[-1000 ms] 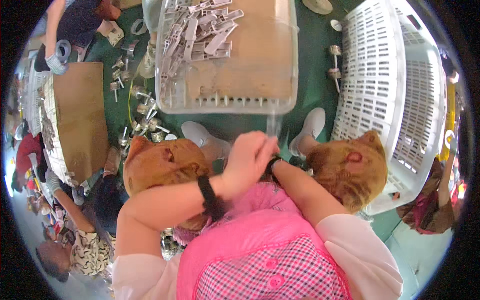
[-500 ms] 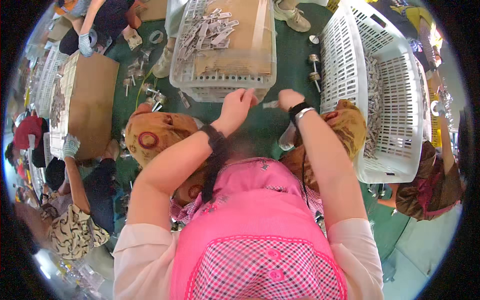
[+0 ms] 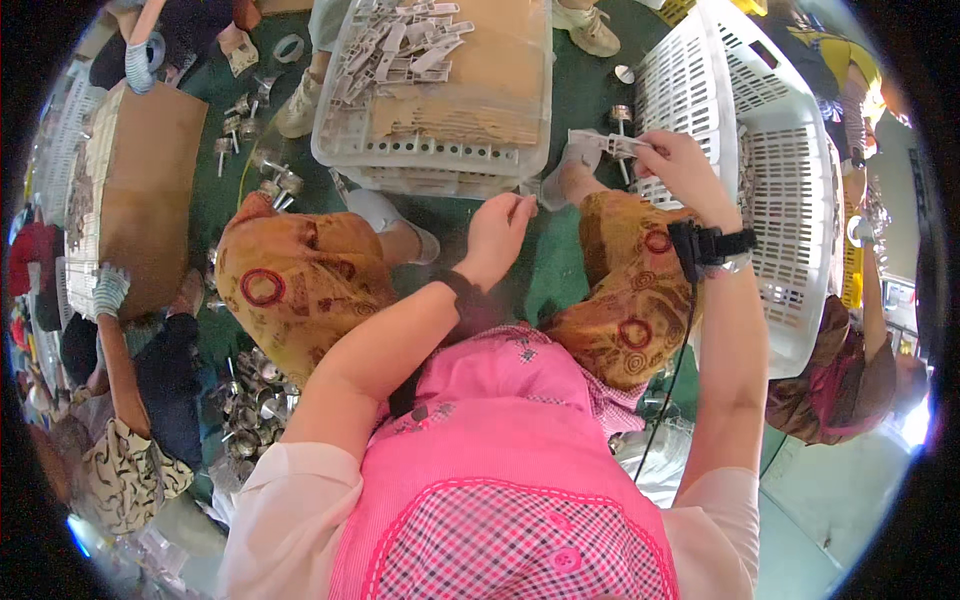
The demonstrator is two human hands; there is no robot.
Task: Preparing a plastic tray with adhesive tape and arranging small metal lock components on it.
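My right hand [image 3: 688,178] is raised beside the tall white crate, its fingers pinching a flat, pale, elongated plastic piece [image 3: 612,142] that points left. Nearer the middle, my left hand [image 3: 497,238] has its fingers pressed together just in front of the low translucent crate [image 3: 430,174]. Whatever lies between those fingertips is too small to make out. On the cardboard atop the low crate is a loose heap of similar pale pieces [image 3: 400,48].
At right stands the tall slotted white crate [image 3: 690,85], partly filled with pale pieces. Metal parts with stems [image 3: 620,115] stand on the green floor, and more lie heaped [image 3: 255,405] left of my knee. A cardboard box [image 3: 155,190] and co-workers flank me.
My right hand has moved right and slightly up, toward the tall crate, with the pale piece. My left hand is slightly lower and further right. My knees and feet have shifted.
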